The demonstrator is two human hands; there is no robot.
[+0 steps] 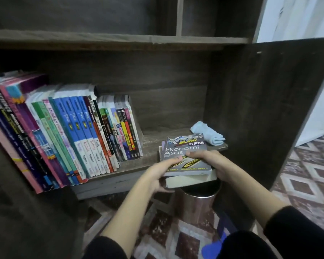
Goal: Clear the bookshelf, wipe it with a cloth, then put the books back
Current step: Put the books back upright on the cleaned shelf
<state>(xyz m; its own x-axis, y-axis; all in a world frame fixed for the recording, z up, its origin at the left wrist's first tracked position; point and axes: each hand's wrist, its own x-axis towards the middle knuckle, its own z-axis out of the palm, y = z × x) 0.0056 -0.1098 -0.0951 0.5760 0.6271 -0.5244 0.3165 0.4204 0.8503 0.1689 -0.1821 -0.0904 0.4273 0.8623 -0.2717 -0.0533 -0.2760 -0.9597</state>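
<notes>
A small stack of books [185,150], topped by a grey "Ekonomi Asas" book, lies flat at the front edge of the dark wooden shelf [151,141], partly overhanging it. My left hand [162,173] grips the stack's left front corner, thumb on top and fingers underneath. My right hand [211,163] grips its right front side. A row of upright books [79,131] fills the left part of the same shelf, leaning slightly left. A light blue cloth [208,132] lies crumpled on the shelf behind the stack, near the right wall.
The shelf's right side panel [251,109] stands close to my right hand. A metal cylindrical bin [196,204] sits on the patterned floor [307,174] below the stack. The upper shelf [120,39] shows no books.
</notes>
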